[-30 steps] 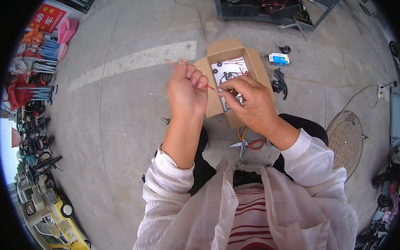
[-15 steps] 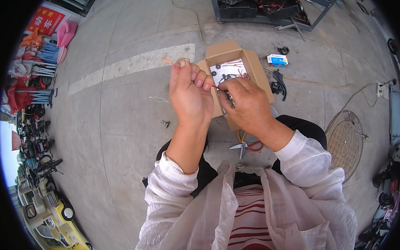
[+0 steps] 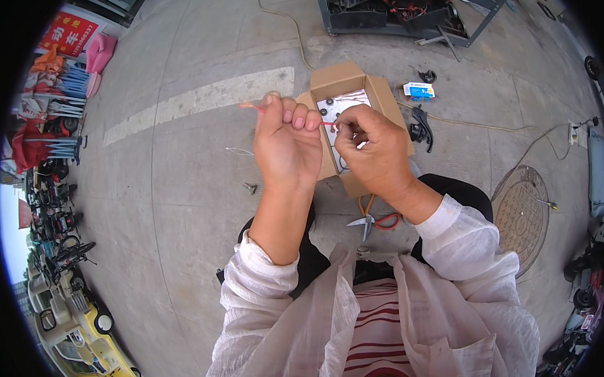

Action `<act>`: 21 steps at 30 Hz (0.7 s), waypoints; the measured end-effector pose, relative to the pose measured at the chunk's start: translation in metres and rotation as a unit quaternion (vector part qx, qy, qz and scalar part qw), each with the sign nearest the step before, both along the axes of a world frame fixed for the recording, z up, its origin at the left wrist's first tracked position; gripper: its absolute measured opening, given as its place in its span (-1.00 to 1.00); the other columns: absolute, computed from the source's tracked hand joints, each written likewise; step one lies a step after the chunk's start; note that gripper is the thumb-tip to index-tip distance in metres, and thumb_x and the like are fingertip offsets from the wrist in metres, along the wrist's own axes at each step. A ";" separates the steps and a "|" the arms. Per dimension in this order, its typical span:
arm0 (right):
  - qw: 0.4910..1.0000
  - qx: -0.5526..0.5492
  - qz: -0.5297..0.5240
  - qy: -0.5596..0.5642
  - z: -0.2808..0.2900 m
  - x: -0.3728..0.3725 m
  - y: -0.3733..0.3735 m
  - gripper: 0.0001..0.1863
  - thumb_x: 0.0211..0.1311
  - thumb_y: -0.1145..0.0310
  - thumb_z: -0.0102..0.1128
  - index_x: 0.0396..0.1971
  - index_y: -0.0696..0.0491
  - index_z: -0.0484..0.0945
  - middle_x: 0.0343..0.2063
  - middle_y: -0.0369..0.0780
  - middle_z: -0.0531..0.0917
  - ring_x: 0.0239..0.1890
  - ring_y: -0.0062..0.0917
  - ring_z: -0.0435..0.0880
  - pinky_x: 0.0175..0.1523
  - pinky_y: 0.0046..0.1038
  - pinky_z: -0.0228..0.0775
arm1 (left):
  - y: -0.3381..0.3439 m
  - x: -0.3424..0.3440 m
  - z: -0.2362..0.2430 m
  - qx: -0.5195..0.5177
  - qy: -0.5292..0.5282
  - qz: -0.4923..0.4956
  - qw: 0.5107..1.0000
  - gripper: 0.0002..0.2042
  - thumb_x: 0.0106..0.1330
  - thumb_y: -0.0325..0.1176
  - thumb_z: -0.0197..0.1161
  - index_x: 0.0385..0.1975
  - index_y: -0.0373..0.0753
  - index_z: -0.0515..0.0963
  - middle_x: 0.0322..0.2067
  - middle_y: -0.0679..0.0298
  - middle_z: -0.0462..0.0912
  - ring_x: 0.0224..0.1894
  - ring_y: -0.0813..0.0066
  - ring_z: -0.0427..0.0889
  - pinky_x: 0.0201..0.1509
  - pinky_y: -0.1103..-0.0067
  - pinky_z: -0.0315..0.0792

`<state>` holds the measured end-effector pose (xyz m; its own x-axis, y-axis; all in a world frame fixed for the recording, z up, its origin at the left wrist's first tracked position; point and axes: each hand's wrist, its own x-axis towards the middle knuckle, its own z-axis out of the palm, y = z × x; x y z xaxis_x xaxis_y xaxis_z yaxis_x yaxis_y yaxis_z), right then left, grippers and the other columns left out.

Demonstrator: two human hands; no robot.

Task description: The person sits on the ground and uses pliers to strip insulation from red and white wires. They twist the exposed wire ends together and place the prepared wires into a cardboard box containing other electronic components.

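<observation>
A thin red wire (image 3: 326, 123) runs between my two hands, held up over the near left side of an open cardboard box (image 3: 339, 75). My left hand (image 3: 287, 137) is closed around it in a fist, palm toward me, and a frayed, copper-coloured end (image 3: 246, 105) sticks out past the thumb. Thumb and fingers of my right hand (image 3: 374, 148) pinch the wire's other end; the tip itself is hidden. Inside the box lie a white sheet (image 3: 352, 98), small round black parts (image 3: 329, 101) and some wires, partly covered by my right hand.
Orange-handled scissors (image 3: 366, 222) lie open on the concrete between my legs. Right of the box are a small blue-and-white carton (image 3: 419, 91) and black lever-like parts (image 3: 421, 128). A metal cart (image 3: 396, 27) stands beyond; a round manhole cover (image 3: 520, 218) is at right.
My right hand has moved slightly up, its fingers curled differently. The red wire between the hands now looks straighter and more visible. The frayed end has dropped a little lower.
</observation>
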<state>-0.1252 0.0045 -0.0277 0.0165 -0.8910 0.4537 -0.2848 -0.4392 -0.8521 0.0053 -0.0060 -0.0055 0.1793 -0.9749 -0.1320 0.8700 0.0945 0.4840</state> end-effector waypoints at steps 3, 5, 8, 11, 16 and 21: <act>0.990 0.088 0.007 -0.109 0.001 0.005 0.001 -0.88 0.03 0.61 0.21 -0.41 0.14 0.49 -0.56 -0.26 0.59 -0.53 -0.66 0.59 -0.43 -0.60 0.45 | 0.000 0.000 0.002 -0.007 0.017 -0.006 1.000 -0.90 0.47 -0.38 -0.05 -0.35 -0.13 0.31 -0.55 0.43 0.26 -0.50 0.61 0.21 -0.38 0.60 0.20; 0.975 0.140 0.018 -0.169 0.002 0.006 0.002 -0.90 0.09 0.61 0.20 -0.40 0.14 0.49 -0.55 -0.31 0.60 -0.51 -0.74 0.58 -0.42 -0.64 0.44 | 0.001 -0.002 0.007 -0.006 0.021 -0.006 1.000 -0.90 0.47 -0.38 -0.06 -0.35 -0.13 0.31 -0.55 0.43 0.26 -0.50 0.61 0.21 -0.38 0.60 0.20; 0.949 0.191 0.042 -0.246 0.005 0.006 0.003 -0.94 0.15 0.60 0.17 -0.39 0.16 0.48 -0.55 -0.36 0.58 -0.49 -0.78 0.56 -0.40 -0.68 0.43 | 0.001 -0.003 0.009 -0.018 0.015 -0.010 1.000 -0.89 0.48 -0.38 -0.06 -0.35 -0.14 0.31 -0.55 0.42 0.26 -0.50 0.61 0.22 -0.38 0.60 0.21; 0.922 0.227 0.070 -0.305 0.008 0.004 0.004 -0.94 0.17 0.61 0.14 -0.37 0.18 0.47 -0.53 -0.35 0.57 -0.48 -0.80 0.54 -0.37 -0.72 0.42 | 0.002 -0.004 0.012 -0.033 0.019 -0.013 0.999 -0.89 0.49 -0.37 -0.09 -0.33 -0.17 0.31 -0.55 0.41 0.25 -0.50 0.59 0.21 -0.37 0.59 0.22; 0.918 0.228 0.131 -0.296 0.006 -0.004 0.000 -0.91 0.15 0.61 0.15 -0.33 0.18 0.49 -0.45 -0.33 0.58 -0.42 -0.76 0.53 -0.31 -0.68 0.41 | 0.001 -0.003 0.013 -0.063 -0.008 -0.013 0.998 -0.89 0.47 -0.35 -0.04 -0.34 -0.14 0.31 -0.54 0.43 0.26 -0.49 0.63 0.21 -0.36 0.62 0.22; 0.997 0.047 0.065 -0.005 0.017 -0.015 -0.003 -0.82 0.02 0.55 0.26 -0.31 0.13 0.56 -0.41 -0.26 0.60 -0.39 -0.55 0.57 -0.26 -0.52 0.43 | 0.002 0.003 0.018 -0.101 -0.067 -0.008 0.993 -0.92 0.48 -0.37 -0.06 -0.28 -0.18 0.32 -0.53 0.42 0.26 -0.48 0.60 0.21 -0.34 0.61 0.22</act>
